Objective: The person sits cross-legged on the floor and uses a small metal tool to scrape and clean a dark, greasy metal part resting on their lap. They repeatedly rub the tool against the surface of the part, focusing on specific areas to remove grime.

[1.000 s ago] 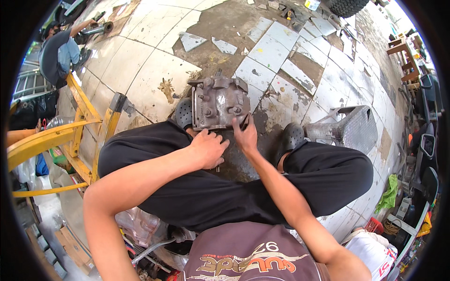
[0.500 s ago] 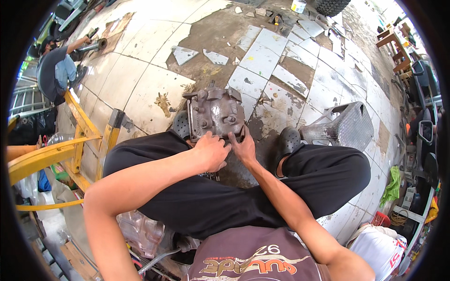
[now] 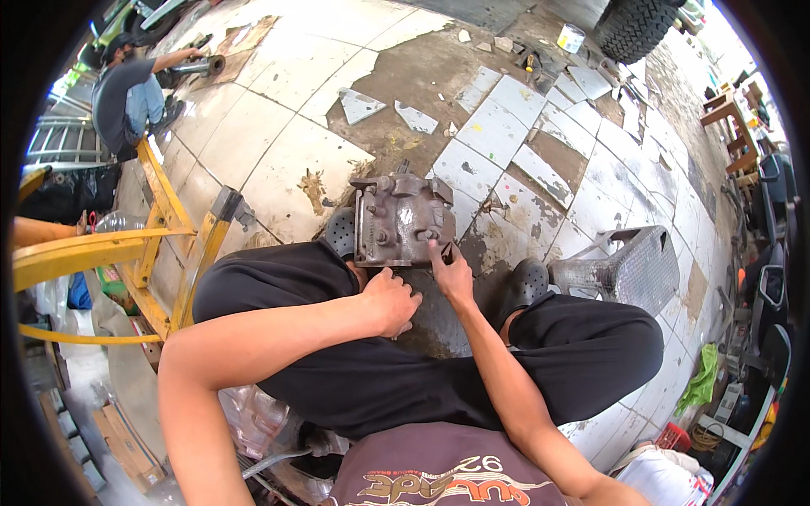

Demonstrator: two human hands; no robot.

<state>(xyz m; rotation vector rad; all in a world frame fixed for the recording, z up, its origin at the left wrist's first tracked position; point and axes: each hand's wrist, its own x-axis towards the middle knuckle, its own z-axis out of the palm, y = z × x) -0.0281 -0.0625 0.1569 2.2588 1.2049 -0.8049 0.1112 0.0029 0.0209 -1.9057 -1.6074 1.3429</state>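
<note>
A greasy cast-metal gearbox housing [image 3: 407, 218] with studs and bosses stands on the floor between my feet. My right hand [image 3: 453, 275] grips its near right corner, thumb on the top face and fingers at the side. Just below the near edge, my left hand [image 3: 391, 304] is closed with its fingers curled. Whatever those fingers may hold is hidden beneath the hand. Dark clogs are on my feet; the left clog [image 3: 340, 232] is beside the housing and the right clog [image 3: 528, 285] is farther right.
A worn grey plastic stool [image 3: 639, 268] lies on its side at right. The yellow metal frame [image 3: 160, 244] stands close at left, with a crouching person [image 3: 126, 97] beyond it. Broken tiles [image 3: 498, 110] and a tire [image 3: 634, 32] are farther off.
My left hand has drawn back from the housing's near edge toward my body. My right thumb has moved onto the top face. The whole view has shifted a little.
</note>
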